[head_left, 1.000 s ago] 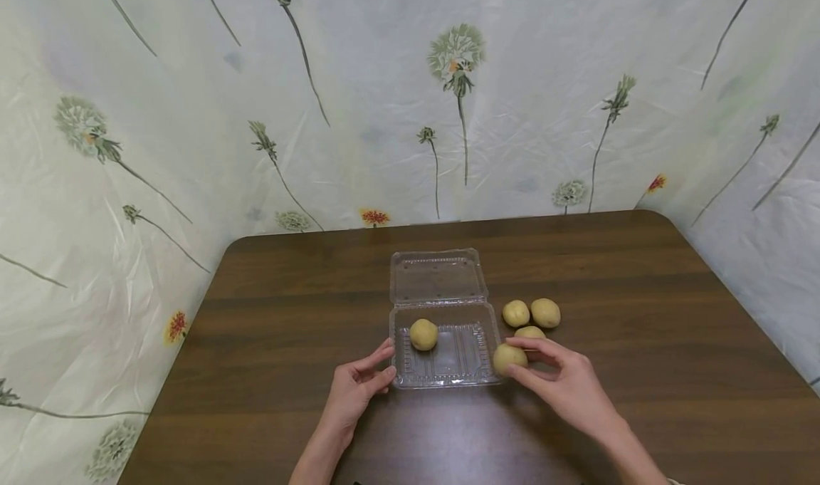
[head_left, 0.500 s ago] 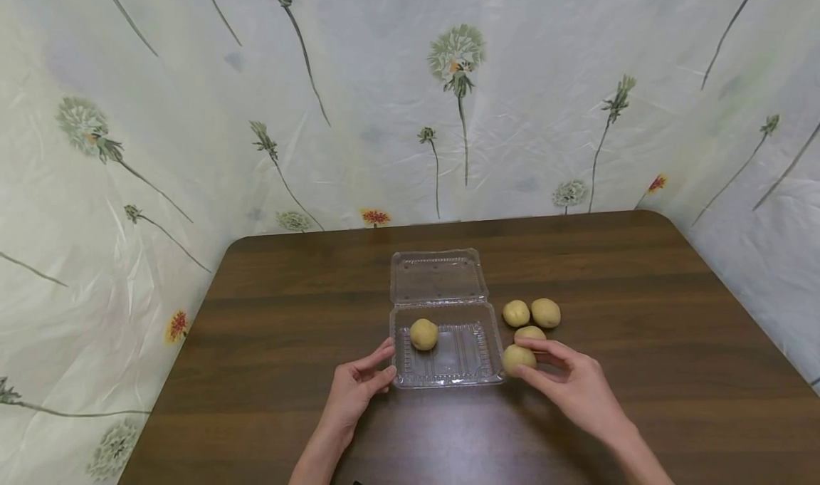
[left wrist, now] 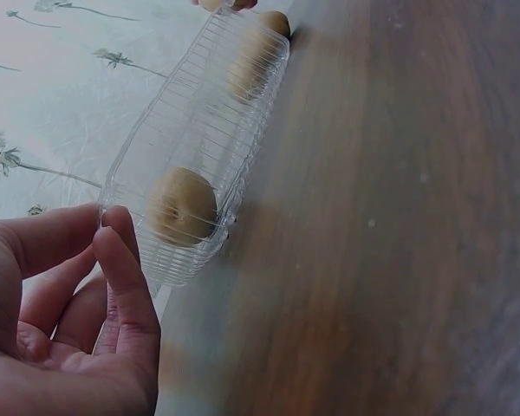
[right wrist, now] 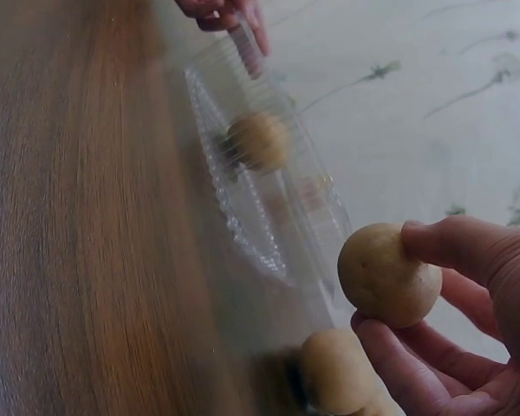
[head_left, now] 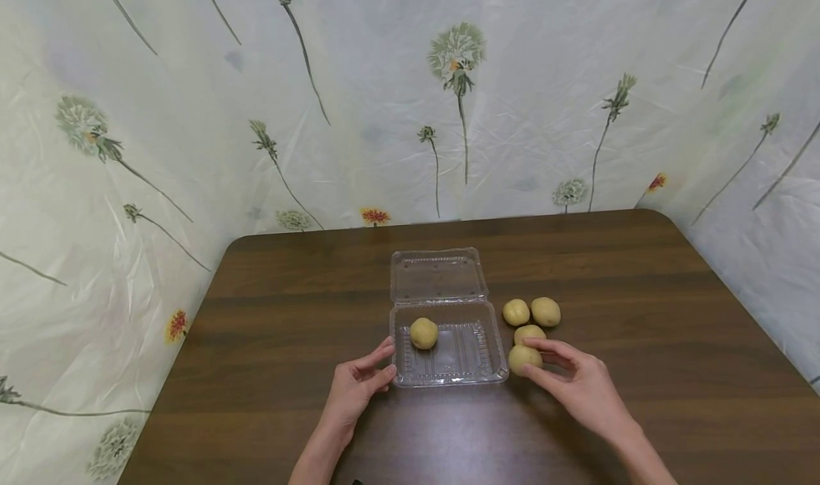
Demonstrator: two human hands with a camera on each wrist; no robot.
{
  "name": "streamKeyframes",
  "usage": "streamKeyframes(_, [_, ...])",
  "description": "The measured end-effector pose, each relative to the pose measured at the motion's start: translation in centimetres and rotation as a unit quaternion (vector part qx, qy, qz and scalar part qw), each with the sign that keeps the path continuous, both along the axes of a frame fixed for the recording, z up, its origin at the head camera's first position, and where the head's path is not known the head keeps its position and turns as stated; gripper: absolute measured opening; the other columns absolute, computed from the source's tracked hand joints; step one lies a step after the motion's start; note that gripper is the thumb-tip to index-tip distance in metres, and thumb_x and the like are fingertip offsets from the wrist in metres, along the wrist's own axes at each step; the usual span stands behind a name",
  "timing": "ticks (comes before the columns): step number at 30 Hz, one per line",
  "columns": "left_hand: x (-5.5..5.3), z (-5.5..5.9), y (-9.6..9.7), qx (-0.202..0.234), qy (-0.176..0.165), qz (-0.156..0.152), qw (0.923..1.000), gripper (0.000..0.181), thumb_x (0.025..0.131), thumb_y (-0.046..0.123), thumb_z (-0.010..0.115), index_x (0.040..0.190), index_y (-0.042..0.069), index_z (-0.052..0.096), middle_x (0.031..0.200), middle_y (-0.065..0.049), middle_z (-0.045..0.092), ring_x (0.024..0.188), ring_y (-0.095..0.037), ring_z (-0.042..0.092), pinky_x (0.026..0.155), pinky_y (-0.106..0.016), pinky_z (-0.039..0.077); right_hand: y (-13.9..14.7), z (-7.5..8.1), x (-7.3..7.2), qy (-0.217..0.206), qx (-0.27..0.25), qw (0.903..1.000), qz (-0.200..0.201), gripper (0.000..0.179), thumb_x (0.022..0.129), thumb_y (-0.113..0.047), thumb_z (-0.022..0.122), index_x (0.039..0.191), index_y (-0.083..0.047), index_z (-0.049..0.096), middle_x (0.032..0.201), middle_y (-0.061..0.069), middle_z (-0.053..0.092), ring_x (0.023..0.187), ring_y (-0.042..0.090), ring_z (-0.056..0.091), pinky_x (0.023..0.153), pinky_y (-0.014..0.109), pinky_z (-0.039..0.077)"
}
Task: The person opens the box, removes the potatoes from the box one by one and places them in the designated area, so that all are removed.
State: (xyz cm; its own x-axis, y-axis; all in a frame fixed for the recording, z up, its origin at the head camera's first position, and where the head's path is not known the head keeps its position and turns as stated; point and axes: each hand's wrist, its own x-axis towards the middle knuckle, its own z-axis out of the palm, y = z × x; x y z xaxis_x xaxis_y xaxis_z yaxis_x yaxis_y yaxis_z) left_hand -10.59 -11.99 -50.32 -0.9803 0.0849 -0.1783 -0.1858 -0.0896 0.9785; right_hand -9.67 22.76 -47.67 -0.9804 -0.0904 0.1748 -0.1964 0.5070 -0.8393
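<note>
A clear plastic clamshell container [head_left: 470, 360] lies on the table with its lid [head_left: 438, 277] folded back, away from me. One potato [head_left: 423, 334] sits inside, toward the left. My left hand [head_left: 352, 392] pinches the container's left rim between thumb and fingers, plain in the left wrist view. Just past the right rim, my right hand [head_left: 583, 385] holds another potato [right wrist: 388, 276] by thumb and fingertips. In the right wrist view this potato is held up over the table, with a loose potato [right wrist: 336, 371] below it.
Beyond the right hand, several potatoes lie on the table right of the container, among them a rounder potato [head_left: 515, 312] and a larger potato [head_left: 546, 312]. The dark wooden table [head_left: 288, 314] ends at the back against a flower-printed sheet [head_left: 359, 115].
My right hand has shifted a little to the right with its potato, from over the container's right rim to beside it. The left hand and the container have stayed in place.
</note>
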Motion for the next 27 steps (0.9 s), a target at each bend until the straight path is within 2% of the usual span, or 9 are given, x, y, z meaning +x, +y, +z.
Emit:
streamKeyframes(15, [0.0, 0.2, 0.1, -0.001, -0.006, 0.001, 1.0000, 0.038, 0.089, 0.004, 0.071, 0.126, -0.003, 0.064, 0.138, -0.005, 0.056, 0.073, -0.010, 0.059, 0.069, -0.023, 0.051, 1.3, -0.3, -0.1, -0.015, 0.016, 0.9995, -0.024, 0.039, 0.085, -0.031, 0.077, 0.121, -0.020, 0.068, 0.118, -0.002, 0.069, 0.101, 0.002, 0.063, 0.075, 0.019, 0.051])
streamKeyframes(27, [0.0, 0.1, 0.0, -0.001, -0.005, 0.001, 1.0000, 0.038, 0.088, 0.003, 0.071, 0.125, -0.004, 0.063, 0.137, -0.005, 0.057, 0.073, -0.009, 0.059, 0.069, -0.022, 0.051, 2.0, -0.7, 0.1, -0.036, 0.048, 0.9973, -0.041, 0.040, 0.086, -0.039, 0.075, 0.122, -0.024, 0.067, 0.120, -0.001, 0.067, 0.105, 0.011, 0.063, 0.075, 0.023, 0.051])
